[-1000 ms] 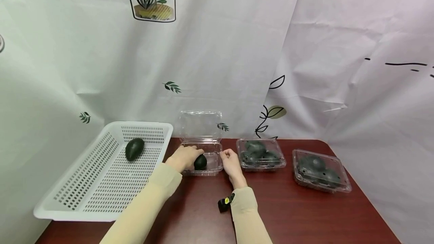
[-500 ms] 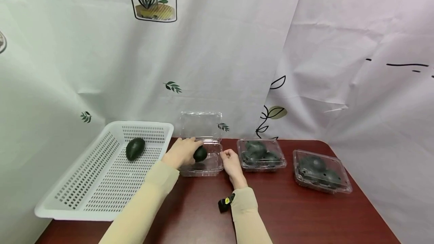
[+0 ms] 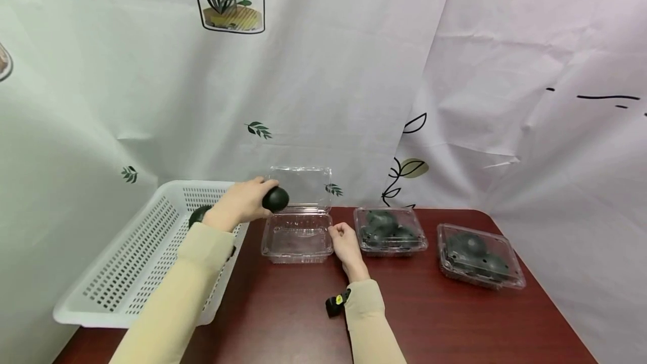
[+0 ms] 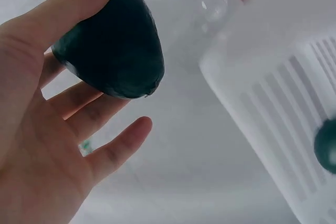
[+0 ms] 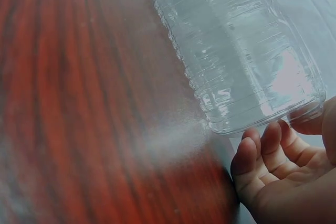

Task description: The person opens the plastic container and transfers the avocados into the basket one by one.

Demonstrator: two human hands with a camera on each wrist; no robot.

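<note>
White cloth with leaf pictures hangs behind the red-brown table. Near the table's back edge, the left hand holds a dark avocado up in the air, by the raised lid of an open clear box. I think a snug but soft thumb-and-fingertip grip is best, so the smooth skin won't slip, held high enough to miss the box and lid. The right hand pinches the box's right end, which should stop it sliding. Along the table's left edge, a white basket has another avocado, partly behind the left hand. One closed box by the table's back edge and a second closed box by its right edge hold more dark avocados, but through the shine they are hard to count.
</note>
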